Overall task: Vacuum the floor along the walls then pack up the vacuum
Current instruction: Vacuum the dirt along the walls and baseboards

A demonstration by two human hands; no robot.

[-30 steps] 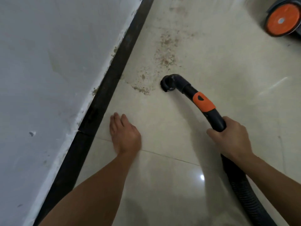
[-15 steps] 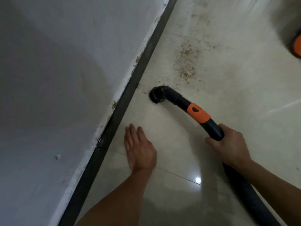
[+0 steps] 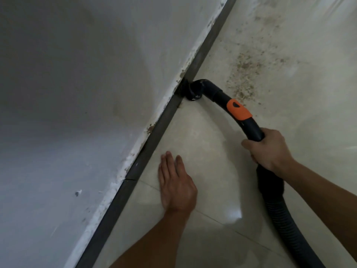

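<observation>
My right hand (image 3: 270,149) grips the black vacuum hose handle (image 3: 249,128), which carries an orange slider (image 3: 238,110). The bent black nozzle (image 3: 195,89) at its end presses against the dark baseboard (image 3: 154,140) where the grey wall (image 3: 77,93) meets the floor. The ribbed hose (image 3: 289,219) trails back under my right forearm to the lower right. My left hand (image 3: 175,186) lies flat, palm down with fingers together, on the cream floor tile (image 3: 202,144) near the baseboard, holding nothing.
A patch of brown dust and crumbs (image 3: 245,74) is scattered on the tiles to the right of the nozzle, spreading toward the top right. Chipped white plaster (image 3: 119,175) runs along the top of the baseboard. The vacuum body is out of view.
The nozzle has moved left from the open tile to the baseboard. The view has shifted, so the orange-wheeled vacuum body has left the frame. My left hand stays flat on the floor.
</observation>
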